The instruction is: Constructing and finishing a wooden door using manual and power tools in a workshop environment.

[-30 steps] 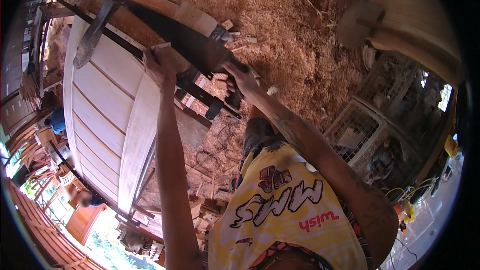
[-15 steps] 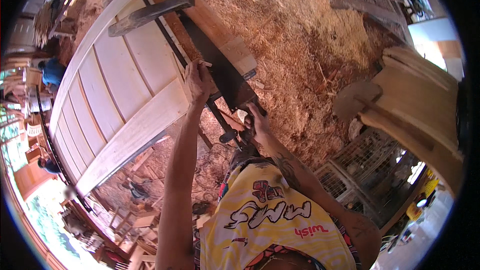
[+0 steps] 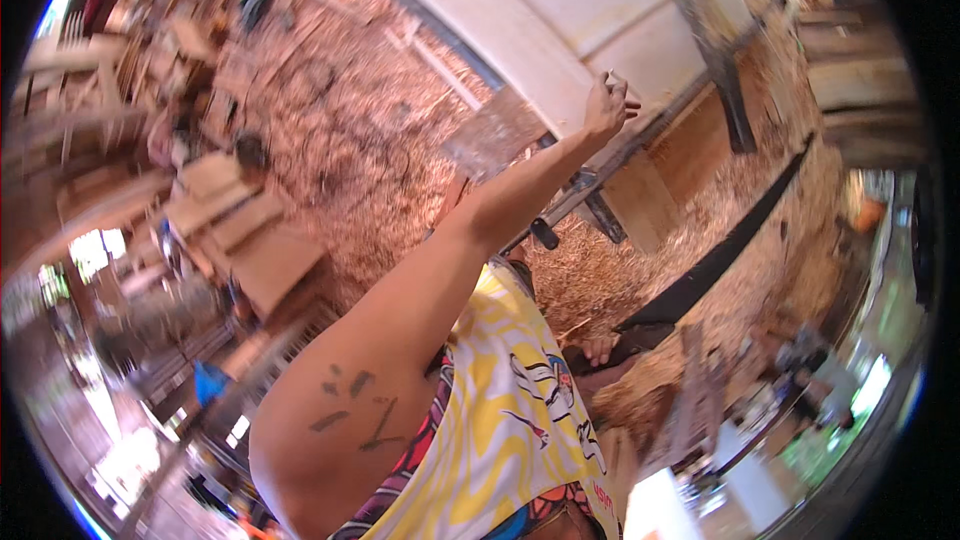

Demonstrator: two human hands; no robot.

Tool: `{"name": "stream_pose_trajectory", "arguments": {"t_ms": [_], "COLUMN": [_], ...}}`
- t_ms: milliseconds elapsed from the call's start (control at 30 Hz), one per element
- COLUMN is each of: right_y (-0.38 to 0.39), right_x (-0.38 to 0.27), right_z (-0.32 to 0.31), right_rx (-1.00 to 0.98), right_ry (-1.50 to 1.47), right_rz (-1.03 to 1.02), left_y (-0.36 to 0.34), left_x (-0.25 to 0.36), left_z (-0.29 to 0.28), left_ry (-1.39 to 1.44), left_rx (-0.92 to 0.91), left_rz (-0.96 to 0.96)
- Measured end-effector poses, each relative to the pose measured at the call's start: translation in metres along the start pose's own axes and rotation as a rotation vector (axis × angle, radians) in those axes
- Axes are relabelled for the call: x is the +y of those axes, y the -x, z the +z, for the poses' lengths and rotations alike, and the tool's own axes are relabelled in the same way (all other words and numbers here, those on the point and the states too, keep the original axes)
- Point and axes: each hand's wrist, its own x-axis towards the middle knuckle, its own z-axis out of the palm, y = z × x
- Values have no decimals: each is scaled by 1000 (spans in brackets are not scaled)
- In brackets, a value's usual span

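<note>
My left hand [image 3: 606, 108] is over the edge of a pale wooden panel door [image 3: 535, 65], with a small pale stick pinched at its fingertips; blur hides what kind it is. Some of its other fingers are apart. Low on the right, my right hand [image 3: 598, 348] grips the handle of a handsaw [image 3: 715, 270]. The long dark blade points up and to the right, away from the door. A metal bar clamp [image 3: 640, 145] runs along the door's end, beside a brown board [image 3: 690, 155]. A dark wooden bar [image 3: 715, 60] lies across the door and clamp.
Wood shavings [image 3: 340, 110] cover the floor. Offcuts and flat boards [image 3: 240, 230] are piled at left. A square wood piece [image 3: 495, 135] is by the door's corner. Stacked timber [image 3: 865, 90] stands at far right, and a blurred person [image 3: 820, 380] is at lower right.
The view has swung left, so the door now lies at the upper right. My right hand has taken the saw off the board and out to the right. My left hand stays by the door's end.
</note>
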Motion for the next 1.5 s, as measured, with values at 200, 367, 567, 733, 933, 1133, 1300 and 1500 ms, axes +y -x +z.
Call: {"name": "stream_pose_trajectory", "arguments": {"t_ms": [200, 367, 567, 733, 933, 1133, 1300, 1500], "right_y": [-111, -207, -297, -338, -145, 31, 49, 17], "right_x": [-58, -50, 24, 12, 136, 428, 582, 550], "right_z": [107, 227, 334, 300, 322, 356, 331, 289], "right_rx": [-193, -668, -533, -792, -471, -1281, -1315, -860], "right_ry": [381, 338, 270, 1429, 1654, 2295, 2331, 2322], "right_rz": [-177, 176, 246, -635, -863, -1078, -187, 366], "left_y": [41, 138, 280, 363, 395, 201, 130, 163], "left_x": [90, 93, 3, -13, -52, -4, -23, -9], "left_z": [-106, -272, -524, -679, -881, -1049, -1232, -1266], "left_ry": [-516, -681, -377, -222, -724, -1154, -1902, -2332], "left_rx": [-24, 395, 947, 1224, 1184, 656, 524, 371], "left_rz": [309, 482, 44, -180, -577, -622, -408, -528]}}
